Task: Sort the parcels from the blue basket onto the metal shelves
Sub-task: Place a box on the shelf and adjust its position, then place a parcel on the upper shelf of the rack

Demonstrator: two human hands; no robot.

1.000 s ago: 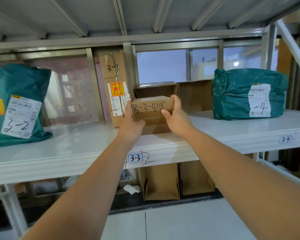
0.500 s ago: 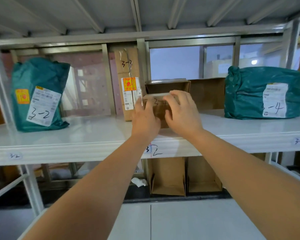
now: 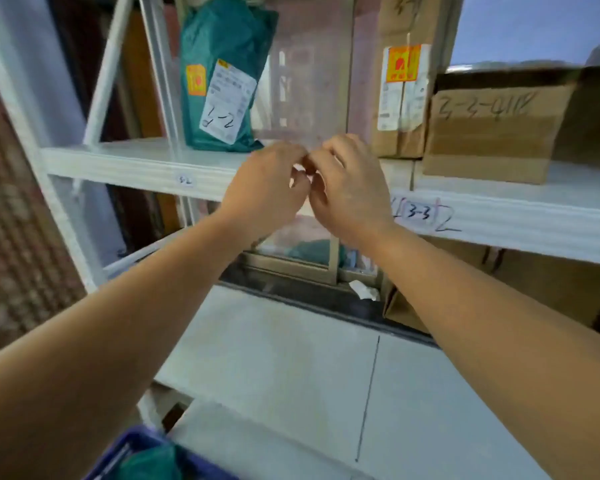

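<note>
The box [image 3: 492, 129] is set on the shelf [image 3: 499, 216] above the 3-3 tag, so this placement is judged done. The left hand [image 3: 267, 192] and right hand [image 3: 350, 188] are held loosely curled, fingertips touching, nothing gripped. Next, a parcel [image 3: 149, 462] must be fetched from the basket [image 3: 132, 441] below.

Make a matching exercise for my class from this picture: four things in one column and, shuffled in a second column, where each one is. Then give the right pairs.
Column 1
1. teal bag parcel
2. tall cardboard box with the orange sticker
3. low cardboard box with handwriting
4. blue basket

Column 2
A. at the bottom left edge of the view
B. on the metal shelf, furthest right
C. on that shelf, furthest left
D. on that shelf, upright between the other two parcels

Pairs: 1-C, 2-D, 3-B, 4-A
</note>
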